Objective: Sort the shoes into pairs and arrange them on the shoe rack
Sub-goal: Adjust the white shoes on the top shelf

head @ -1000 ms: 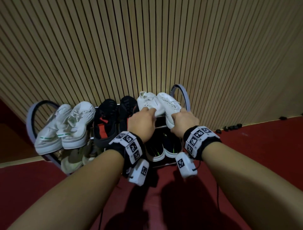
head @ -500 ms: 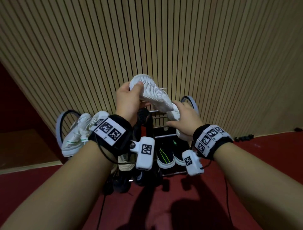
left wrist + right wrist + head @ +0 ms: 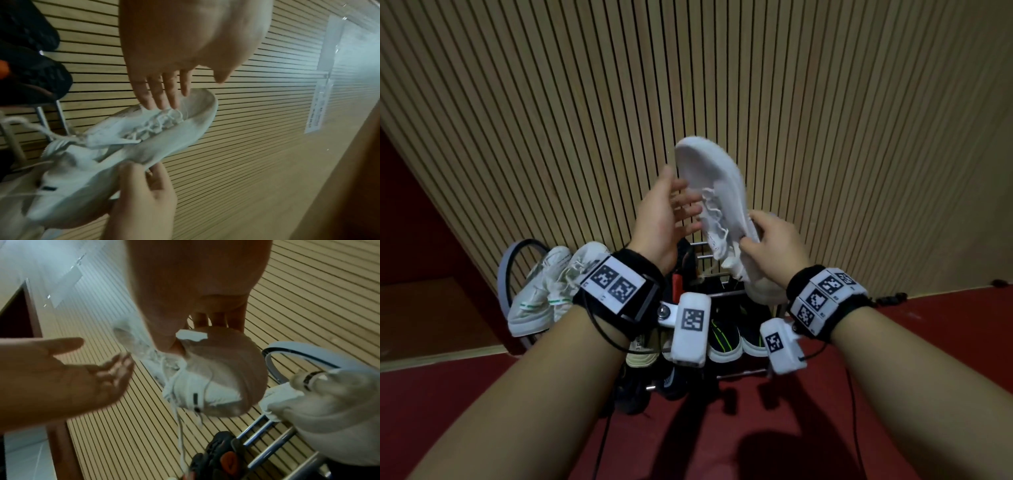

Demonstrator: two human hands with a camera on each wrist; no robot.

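White mesh and soft knit make up the low-top sneaker (image 3: 717, 192) held in the air above the metal-tube shoe rack (image 3: 726, 294), toe pointing up toward the slatted wooden wall (image 3: 825, 102). The right hand (image 3: 774, 245) has its grip clenched on the heel end, thumb and fingers pinching the collar and side. The left hand (image 3: 666, 214) is released, fingers straight and spread, its fingertips (image 3: 162, 100) at or just touching the bunched laces and tongue; the pictures do not settle whether there is real contact.

By its look the shoe should be light and pliable: the upper will likely fold under pressure, and the loose lace (image 3: 180, 426) hanging from it could snag on the rack's bars. The firmest places to take hold are probably the sole edge and the heel counter, so a second hold under the forefoot would steady it better than the laces would.

A second white sneaker (image 3: 320, 405) of similar make lies on the top tier of the rack just below the right hand, beside a black shoe with an orange tab (image 3: 222, 456). Further left on the top tier sit two white sneakers with green stripes (image 3: 544, 291). Dark shoes with green accents (image 3: 726, 339) occupy a lower tier.
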